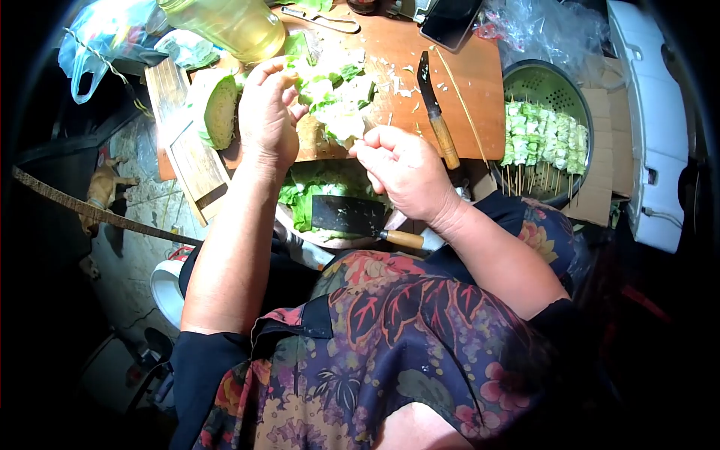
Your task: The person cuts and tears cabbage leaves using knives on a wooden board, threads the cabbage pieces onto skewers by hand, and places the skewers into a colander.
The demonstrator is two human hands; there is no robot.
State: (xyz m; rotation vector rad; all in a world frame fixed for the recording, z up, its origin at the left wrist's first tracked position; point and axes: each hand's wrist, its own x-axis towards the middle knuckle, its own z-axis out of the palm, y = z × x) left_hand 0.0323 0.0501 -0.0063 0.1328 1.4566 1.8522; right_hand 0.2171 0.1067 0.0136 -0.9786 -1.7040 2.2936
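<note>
Pale green cabbage leaf pieces (346, 124) stretch between my two hands over the near edge of the wooden table. My right hand (409, 169) pinches their near end between thumb and fingers. At the far left end, the curled fingers of my left hand (268, 112) close on the leaf; whether a stick runs through it cannot be seen. Beside my left hand rests a cut cabbage (220, 112). Below my hands, a bowl of cabbage leaves (300, 196) sits near my lap, with a cleaver (347, 215) lying across it.
On the table (480, 97) lie a dark-bladed knife (429, 86), a thin stick (452, 84) and leaf scraps. A yellowish container (229, 30) stands at the back left, a phone (450, 22) at the back. At right, a metal colander (547, 79) holds several cabbage skewers (544, 135).
</note>
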